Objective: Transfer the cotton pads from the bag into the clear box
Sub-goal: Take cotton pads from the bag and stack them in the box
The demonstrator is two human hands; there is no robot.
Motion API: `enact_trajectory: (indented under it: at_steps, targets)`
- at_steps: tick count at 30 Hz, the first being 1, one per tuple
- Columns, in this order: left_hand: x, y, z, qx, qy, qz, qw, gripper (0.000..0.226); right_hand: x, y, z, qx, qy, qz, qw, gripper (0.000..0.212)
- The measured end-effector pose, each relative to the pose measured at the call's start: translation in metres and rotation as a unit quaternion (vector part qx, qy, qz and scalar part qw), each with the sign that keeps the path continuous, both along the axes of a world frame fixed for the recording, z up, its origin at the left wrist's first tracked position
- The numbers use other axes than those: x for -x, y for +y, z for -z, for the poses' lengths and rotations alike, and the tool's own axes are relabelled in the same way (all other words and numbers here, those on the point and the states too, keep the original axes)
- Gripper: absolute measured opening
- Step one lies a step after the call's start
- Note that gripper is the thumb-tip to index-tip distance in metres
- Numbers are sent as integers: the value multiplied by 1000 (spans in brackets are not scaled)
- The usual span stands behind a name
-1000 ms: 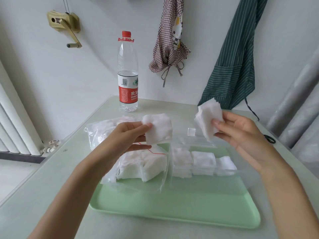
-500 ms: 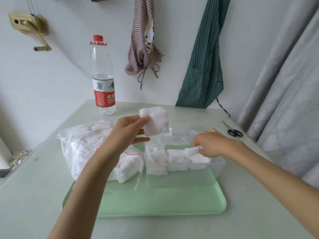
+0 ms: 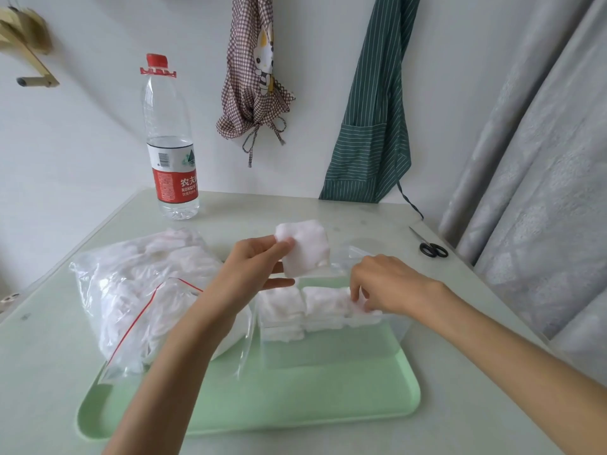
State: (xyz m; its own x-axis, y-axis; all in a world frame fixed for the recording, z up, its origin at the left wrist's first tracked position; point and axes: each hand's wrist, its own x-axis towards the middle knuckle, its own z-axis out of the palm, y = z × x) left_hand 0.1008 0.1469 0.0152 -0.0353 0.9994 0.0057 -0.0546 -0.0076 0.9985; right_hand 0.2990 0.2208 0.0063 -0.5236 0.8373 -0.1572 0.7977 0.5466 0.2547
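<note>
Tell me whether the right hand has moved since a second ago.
Yes. The right hand has come down from above the clear box into it, its fingers now on the stacked cotton pads.

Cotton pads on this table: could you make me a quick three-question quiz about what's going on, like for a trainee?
1. True or false: the left hand holds a stack of cotton pads up in the air.
2. Where are the right hand's fingertips?
A. on the scissors
B. on the pads in the clear box
C. round the water bottle
3. Fill in: the clear box and the open end of the bag lie on a green ____.

Key: 1 true; 2 B; 3 tray.
</note>
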Motion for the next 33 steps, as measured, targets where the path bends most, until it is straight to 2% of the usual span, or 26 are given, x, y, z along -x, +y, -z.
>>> enact_trajectory:
  at_steps: [3,6,8,10,11,12,14,16,17,20,21,24,27,28,30,31,33]
  targets:
    - [1,2,0,7,-10,-6,1000,17,11,4,9,8,-10,18,1000,29]
    - [3,5,1,15,-22,-22,999,17,10,7,7,31,18,34,999,29]
    - [3,6,2,20,-27,-28,999,20,1,8,0,66,79,62,993,27]
    - [3,7,2,23,-27,-29,999,22,-9,5,-12,62,214,100,970,21]
    - [2,7,3,22,-25,-30,999,22,-13,2,-17,54,309,113,943,16]
    - [2,7,4,19,-21,-30,999,22,-14,-3,-22,54,417,116,900,12]
    - [1,7,5,9,-14,-23,1000,20,-9,-16,-29,74,592,116,794,12]
    - [0,6,6,-10,3,-13,1000,17,2,-29,-31,99,665,119,730,22]
    - [-1,5,6,-19,22,-14,999,16,6,-33,-31,129,673,119,719,28]
    - [-3,5,7,-36,58,-26,997,11,12,-42,-28,251,624,96,733,46]
    - [-4,5,7,-37,61,-29,997,10,13,-43,-26,265,616,88,736,44]
    - [-6,5,7,-40,72,-36,996,6,17,-43,-23,219,650,99,721,17]
    - [-6,5,9,-59,83,-42,994,9,14,-40,-22,185,686,118,694,12]
    - [-5,7,10,-74,110,-44,990,11,10,-38,-23,171,698,127,684,11]
    - [-4,8,16,-112,227,-43,966,16,-4,-31,-24,127,701,159,684,8]
    - [-4,9,18,-131,293,-38,946,17,-12,-27,-24,111,685,179,697,12]
    - [-8,13,18,-143,387,-8,911,22,-20,-19,-22,101,622,209,748,21]
